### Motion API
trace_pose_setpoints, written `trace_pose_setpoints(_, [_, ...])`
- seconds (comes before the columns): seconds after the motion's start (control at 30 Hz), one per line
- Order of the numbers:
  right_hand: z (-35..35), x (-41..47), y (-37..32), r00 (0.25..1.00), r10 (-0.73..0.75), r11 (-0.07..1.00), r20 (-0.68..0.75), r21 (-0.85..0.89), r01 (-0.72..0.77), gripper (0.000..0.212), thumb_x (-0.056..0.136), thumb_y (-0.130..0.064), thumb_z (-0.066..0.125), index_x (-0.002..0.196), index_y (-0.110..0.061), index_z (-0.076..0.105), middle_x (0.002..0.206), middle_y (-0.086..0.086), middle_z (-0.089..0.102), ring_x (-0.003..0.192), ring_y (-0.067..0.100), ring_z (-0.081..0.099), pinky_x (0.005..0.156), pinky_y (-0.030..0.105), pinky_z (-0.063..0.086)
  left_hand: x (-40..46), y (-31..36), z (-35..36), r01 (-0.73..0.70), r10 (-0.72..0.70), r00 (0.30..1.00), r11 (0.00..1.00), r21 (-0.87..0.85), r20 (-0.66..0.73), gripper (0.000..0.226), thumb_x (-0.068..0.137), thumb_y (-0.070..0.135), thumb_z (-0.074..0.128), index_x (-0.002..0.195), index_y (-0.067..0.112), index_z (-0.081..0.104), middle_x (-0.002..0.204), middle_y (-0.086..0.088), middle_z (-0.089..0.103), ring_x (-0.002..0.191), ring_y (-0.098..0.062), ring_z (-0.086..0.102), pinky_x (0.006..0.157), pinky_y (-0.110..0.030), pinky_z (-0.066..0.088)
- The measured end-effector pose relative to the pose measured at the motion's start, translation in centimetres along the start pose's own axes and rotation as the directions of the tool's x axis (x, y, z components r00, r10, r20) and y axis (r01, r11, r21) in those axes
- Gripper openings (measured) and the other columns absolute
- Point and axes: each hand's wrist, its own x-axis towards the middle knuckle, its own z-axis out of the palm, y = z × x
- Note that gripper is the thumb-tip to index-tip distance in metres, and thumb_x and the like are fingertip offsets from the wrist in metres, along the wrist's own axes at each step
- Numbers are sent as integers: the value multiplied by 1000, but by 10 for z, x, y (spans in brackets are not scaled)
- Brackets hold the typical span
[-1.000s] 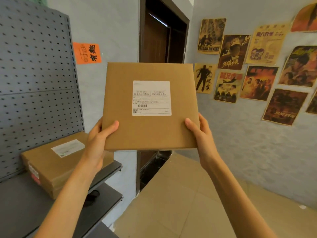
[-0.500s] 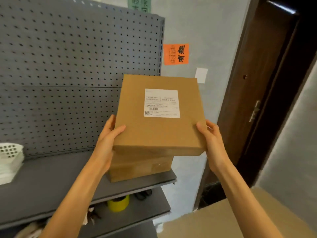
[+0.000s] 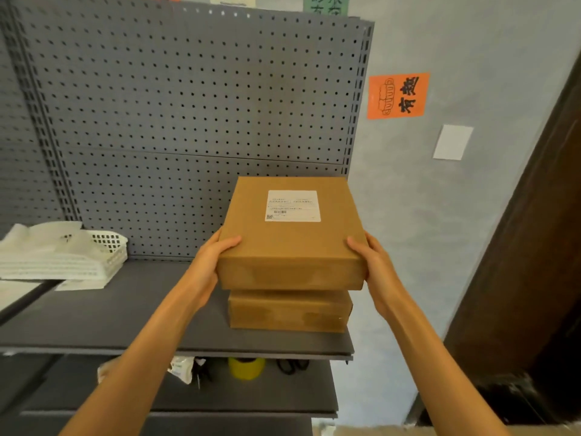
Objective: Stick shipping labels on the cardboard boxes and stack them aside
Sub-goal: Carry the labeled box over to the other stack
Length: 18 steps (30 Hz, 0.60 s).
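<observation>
I hold a flat brown cardboard box [image 3: 292,243] with a white shipping label [image 3: 293,205] on its top. My left hand [image 3: 210,264] grips its left near corner and my right hand [image 3: 374,262] grips its right near corner. The box lies level right over a second cardboard box [image 3: 289,311] that rests on the grey shelf [image 3: 125,316] at its right end. I cannot tell whether the two boxes touch. The lower box's top is hidden.
A grey pegboard panel [image 3: 188,121] backs the shelf. White baskets and foam sheets [image 3: 59,256] sit at the shelf's left. A lower shelf holds a yellow tape roll [image 3: 246,368] and small items. A dark wooden door [image 3: 534,247] stands at the right.
I have turned left toward the shelf and brought the labelled box down from chest height over the box on the shelf. Both hands keep their grip.
</observation>
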Motion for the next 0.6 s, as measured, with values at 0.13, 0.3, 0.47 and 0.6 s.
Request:
trace_pose_setpoints(0.13, [4, 13, 17, 997, 74, 996, -4, -45, -74, 61, 86, -50, 58, 140, -29, 41, 134, -3, 54, 118, 21, 54, 103, 47, 44, 16, -16, -6, 64, -62, 997, 998, 27, -54, 66, 87, 30, 63, 145, 27, 33, 134, 1, 54, 112, -19, 57, 84, -34, 49])
trace_pose_setpoints(0.3, [4, 23, 32, 990, 127, 986, -57, -102, -132, 53, 90, -46, 55, 137, -23, 44, 130, 1, 54, 114, 23, 54, 100, 44, 46, 27, -27, -4, 98, -97, 995, 992, 83, -27, 47, 89, 30, 60, 134, 28, 47, 119, 3, 62, 105, -19, 60, 79, -33, 49])
trace_pose_setpoints(0.47, [2, 30, 50, 985, 153, 978, -73, -133, -162, 51, 91, -50, 50, 136, -26, 42, 132, 2, 54, 114, 24, 55, 100, 46, 46, 40, -44, -4, 139, -136, 990, 978, 156, -28, 64, 85, 45, 61, 143, 36, 36, 128, 6, 57, 110, -16, 58, 100, -41, 45])
trace_pose_setpoints(0.6, [0, 39, 53, 990, 129, 977, -62, -165, -137, 49, 93, -50, 46, 136, -28, 40, 132, 0, 52, 111, 21, 54, 97, 43, 46, 49, -50, -2, 147, -140, 989, 976, 159, -53, 68, 85, 49, 59, 145, 40, 29, 133, 7, 52, 114, -16, 54, 105, -45, 40])
